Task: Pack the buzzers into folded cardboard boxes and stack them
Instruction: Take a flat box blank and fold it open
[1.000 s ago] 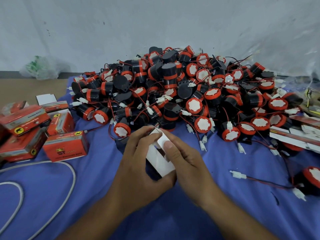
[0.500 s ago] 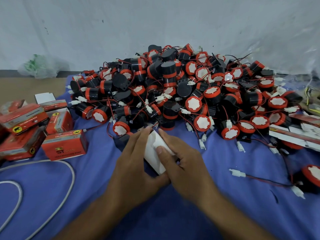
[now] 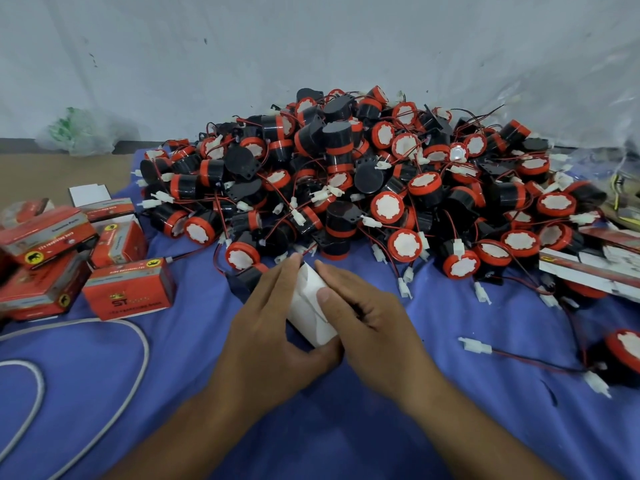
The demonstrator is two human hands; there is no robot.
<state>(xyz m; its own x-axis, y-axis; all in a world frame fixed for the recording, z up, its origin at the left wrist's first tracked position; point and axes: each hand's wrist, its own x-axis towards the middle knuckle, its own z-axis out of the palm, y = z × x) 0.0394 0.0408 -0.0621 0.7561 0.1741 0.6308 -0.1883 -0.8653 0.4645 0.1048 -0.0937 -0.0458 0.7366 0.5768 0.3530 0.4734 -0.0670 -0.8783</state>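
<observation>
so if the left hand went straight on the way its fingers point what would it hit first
Probably the black, red-banded buzzer just ahead of the left hand, though depth is unclear.

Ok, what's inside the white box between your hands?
Only white cardboard shows: the left hand and right hand grip the box, covering its sides. No opening faces the camera, so its contents cannot be seen.

Black buzzers [image 3: 363, 174] w/ red caps, white centres and thin wires lie in a big heap at the back of the counter [image 3: 173, 393]. One white box [image 3: 311, 308], tilted, flap seemingly half closed, is gripped between left hand [image 3: 263, 327] and right hand [image 3: 374, 327]. Closed red boxes [image 3: 128, 289] lie loosely stacked at far left.
</observation>
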